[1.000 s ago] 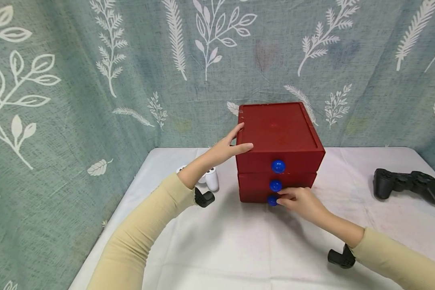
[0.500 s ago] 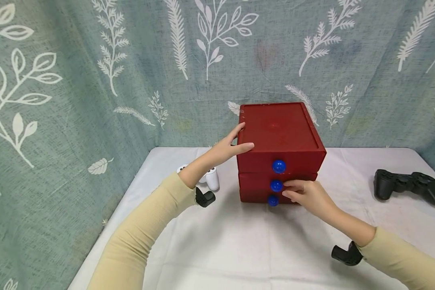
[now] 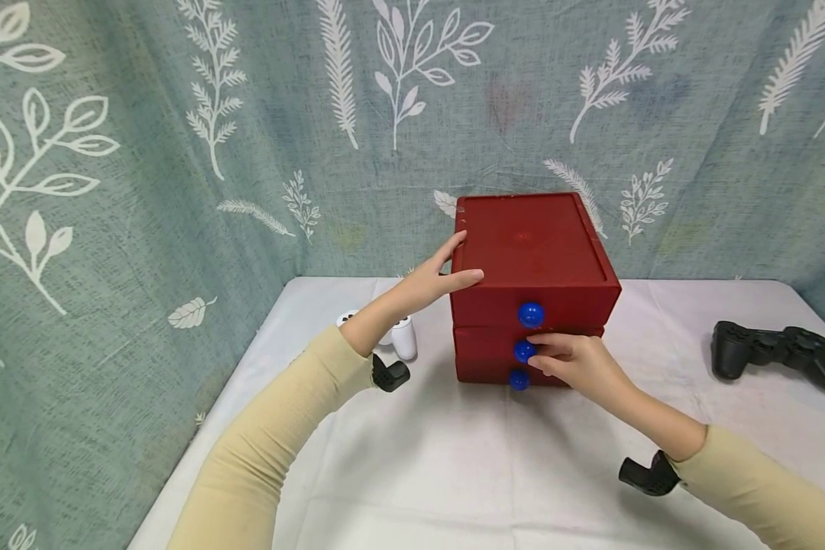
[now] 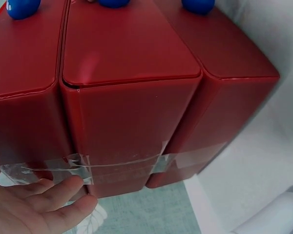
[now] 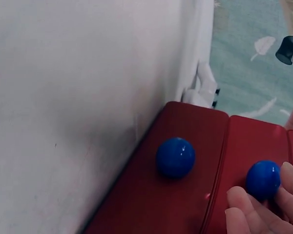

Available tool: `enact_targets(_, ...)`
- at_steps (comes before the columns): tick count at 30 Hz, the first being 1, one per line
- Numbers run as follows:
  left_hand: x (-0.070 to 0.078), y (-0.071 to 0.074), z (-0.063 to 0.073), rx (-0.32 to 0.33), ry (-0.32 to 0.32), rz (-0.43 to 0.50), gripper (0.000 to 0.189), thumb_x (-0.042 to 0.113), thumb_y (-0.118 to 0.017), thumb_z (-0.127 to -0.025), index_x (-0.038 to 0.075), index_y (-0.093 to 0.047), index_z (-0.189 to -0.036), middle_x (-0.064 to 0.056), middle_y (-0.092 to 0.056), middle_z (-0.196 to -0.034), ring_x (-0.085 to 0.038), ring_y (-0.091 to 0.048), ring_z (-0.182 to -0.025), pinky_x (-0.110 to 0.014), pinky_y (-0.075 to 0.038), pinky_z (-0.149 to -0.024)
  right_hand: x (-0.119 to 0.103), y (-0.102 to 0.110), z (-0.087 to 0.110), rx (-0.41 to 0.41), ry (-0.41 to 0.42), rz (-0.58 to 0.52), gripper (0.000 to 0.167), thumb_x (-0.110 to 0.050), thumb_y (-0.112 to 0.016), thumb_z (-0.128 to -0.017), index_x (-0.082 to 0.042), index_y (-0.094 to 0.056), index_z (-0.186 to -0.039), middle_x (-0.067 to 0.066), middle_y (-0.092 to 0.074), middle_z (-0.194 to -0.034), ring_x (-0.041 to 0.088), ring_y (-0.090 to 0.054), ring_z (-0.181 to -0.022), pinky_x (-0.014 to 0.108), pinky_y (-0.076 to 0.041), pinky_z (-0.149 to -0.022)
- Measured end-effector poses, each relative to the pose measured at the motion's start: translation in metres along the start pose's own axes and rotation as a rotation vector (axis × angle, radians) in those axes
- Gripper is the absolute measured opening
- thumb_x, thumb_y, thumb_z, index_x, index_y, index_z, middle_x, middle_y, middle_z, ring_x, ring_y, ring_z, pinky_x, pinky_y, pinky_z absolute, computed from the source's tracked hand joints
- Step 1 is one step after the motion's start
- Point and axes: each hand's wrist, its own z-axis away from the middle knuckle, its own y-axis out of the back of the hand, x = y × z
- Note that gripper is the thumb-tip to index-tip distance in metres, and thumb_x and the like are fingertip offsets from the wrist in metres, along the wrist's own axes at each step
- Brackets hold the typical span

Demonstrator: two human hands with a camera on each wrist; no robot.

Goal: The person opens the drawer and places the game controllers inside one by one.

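Observation:
A red three-drawer chest (image 3: 532,244) stands on the white-covered table, with a round blue knob on each drawer. My left hand (image 3: 429,284) lies along its upper left edge, thumb on the top and fingers straight. In the left wrist view that hand (image 4: 49,204) is beside the chest's taped side (image 4: 132,126). My right hand (image 3: 584,367) pinches the middle knob (image 3: 524,351) between thumb and fingers. The right wrist view shows the fingertips around this middle knob (image 5: 263,179), with the bottom knob (image 5: 175,157) beside it. Above sits the top knob (image 3: 531,315), untouched.
A black game controller (image 3: 777,353) lies on the table (image 3: 412,473) to the right. Partly behind my left forearm is a white game controller (image 3: 403,338). A green leaf-patterned curtain (image 3: 385,191) hangs behind and along the left side.
My right hand has left the bottom knob, moved up and taken hold of the middle knob. The left hand stays at the chest's upper left edge.

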Motion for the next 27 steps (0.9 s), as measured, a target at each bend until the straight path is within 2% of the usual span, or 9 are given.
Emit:
enact_targets(6,0.0010,-0.0001,0.0004,0.002,0.004,0.002,0.079,0.056,-0.053,-0.083,0.042,-0.006,-0.145,0.008,-0.012,-0.152,-0.015,-0.014,-0.139,-0.049,-0.024,-0.106,0.0011,-0.0047,-0.0028,0.005,-0.011,-0.005,0.030,-0.007,-0.069,-0.080,0.003,-0.065,-0.108,0.016,-0.069,-0.089,0.018,-0.066,-0.067,0.019,-0.051,-0.061)
enact_targets(13,0.0007,-0.0003,0.0003,0.002,0.012,0.000,0.078,0.055,-0.053,-0.084,0.042,-0.006,-0.145,0.008,-0.012,-0.152,-0.015,-0.014,-0.139,-0.049,-0.024,-0.106,0.0024,-0.0054,-0.0062,0.010,-0.017,-0.019,0.028,-0.007,-0.069,-0.080,0.003,-0.066,-0.105,0.013,-0.070,-0.082,0.019,-0.066,-0.066,0.019,-0.051,-0.061)
enact_targets(20,0.0012,-0.0006,0.0005,0.001,0.008,0.001,0.079,0.055,-0.053,-0.083,0.041,-0.006,-0.145,0.008,-0.012,-0.152,-0.015,-0.014,-0.139,-0.049,-0.023,-0.106,-0.0001,-0.0031,-0.0070,-0.026,-0.034,-0.052,0.030,-0.011,-0.070,-0.080,0.002,-0.066,-0.106,0.013,-0.070,-0.080,0.025,-0.066,-0.064,0.021,-0.051,-0.059)
enact_targets(27,0.0008,-0.0002,0.0008,-0.008,0.001,0.002,0.079,0.057,-0.052,-0.083,0.042,-0.005,-0.145,0.009,-0.010,-0.152,-0.015,-0.013,-0.139,-0.050,-0.024,-0.106,-0.0007,-0.0006,-0.0049,-0.074,-0.079,-0.063,0.031,-0.015,-0.070,-0.080,0.001,-0.066,-0.107,0.012,-0.070,-0.075,0.020,-0.065,-0.061,0.028,-0.051,-0.056)
